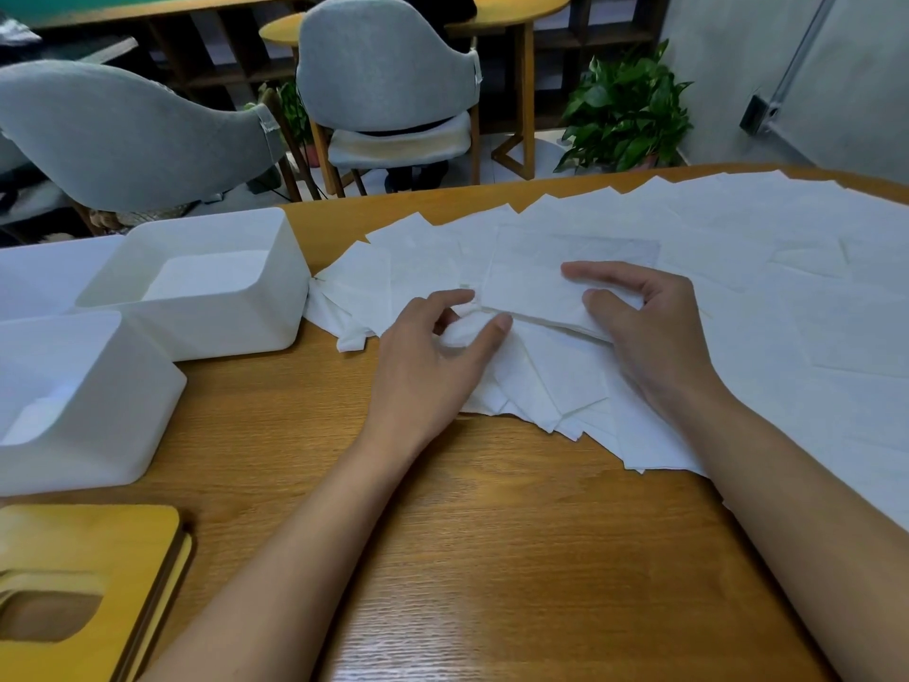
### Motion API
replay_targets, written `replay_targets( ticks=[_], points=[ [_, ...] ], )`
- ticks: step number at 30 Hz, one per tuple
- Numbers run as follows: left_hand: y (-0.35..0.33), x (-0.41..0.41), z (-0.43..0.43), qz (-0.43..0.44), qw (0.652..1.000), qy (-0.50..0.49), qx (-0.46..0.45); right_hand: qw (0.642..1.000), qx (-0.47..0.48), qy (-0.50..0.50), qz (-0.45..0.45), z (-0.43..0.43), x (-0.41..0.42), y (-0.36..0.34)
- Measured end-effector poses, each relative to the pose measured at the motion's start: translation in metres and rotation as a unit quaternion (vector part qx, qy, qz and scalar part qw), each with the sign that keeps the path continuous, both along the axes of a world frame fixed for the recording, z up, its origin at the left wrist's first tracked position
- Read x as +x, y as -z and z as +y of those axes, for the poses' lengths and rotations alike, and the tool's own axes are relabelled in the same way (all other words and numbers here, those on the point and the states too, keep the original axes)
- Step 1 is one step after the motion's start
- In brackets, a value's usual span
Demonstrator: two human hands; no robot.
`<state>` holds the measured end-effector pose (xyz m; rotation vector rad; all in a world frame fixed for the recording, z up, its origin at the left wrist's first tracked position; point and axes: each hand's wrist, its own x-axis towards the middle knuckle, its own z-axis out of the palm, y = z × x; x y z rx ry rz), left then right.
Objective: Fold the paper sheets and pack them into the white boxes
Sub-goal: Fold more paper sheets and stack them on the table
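Setting, head view: wooden worktop [492, 558] in a room with two grey chairs [383, 66] and a potted plant [624, 110] beyond its far edge.
Paper sheets [738, 238]: loose white squares overlap in a broad fan that covers the right side of the worktop from the far edge to the right edge. Most lie flat and unfolded.
Folded sheet [536, 287]: it lies on top of the fan near the worktop's middle, its doubled edge facing the near edge, between the two hands.
Left hand [433, 366]: thumb and forefinger are curled together and pinch the crumpled left end of the folded sheet. The other fingers are hidden underneath.
Right hand [649, 332]: thumb and fingers are bent over the right end of the folded sheet and hold it down on the fan.
White boxes [290, 287]: three open boxes stand along the left edge, well apart from the hands. The farthest-left one is cut off by the frame. Something pale shows at the bottom of two, but whether it is packed paper or the bare base cannot be told.
Yellow lids [98, 534]: a stack of slotted wooden lids lies at the near-left corner, not fitted to any box.
Progress, as a judgement: early. One sheet is mid-fold, none is visibly on its way to a box, and nearly the whole fan remains to be folded and packed.
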<state>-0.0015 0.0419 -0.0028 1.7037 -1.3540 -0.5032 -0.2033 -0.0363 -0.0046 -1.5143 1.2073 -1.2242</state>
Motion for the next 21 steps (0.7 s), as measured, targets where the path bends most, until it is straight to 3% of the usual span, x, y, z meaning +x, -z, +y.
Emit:
replay_targets(
  ticks=[11, 16, 19, 21],
  points=[
    [-0.020, 0.021, 0.004, 0.170, 0.981, 0.064, 0.074, 1.000, -0.004, -0.007, -0.004, 0.001, 0.000, -0.001],
    [-0.022, 0.025, 0.004, 0.108, 0.978, 0.128, 0.126, 1.000, -0.007, -0.021, 0.013, 0.003, 0.002, -0.003],
    [-0.022, 0.024, 0.003, 0.036, 0.983, 0.142, 0.113, 1.000, -0.010, -0.016, 0.025, 0.003, 0.002, -0.004],
    [-0.023, 0.026, 0.004, 0.052, 0.981, 0.166, 0.084, 0.999, -0.011, -0.018, 0.030, 0.003, 0.002, -0.004]
  ],
)
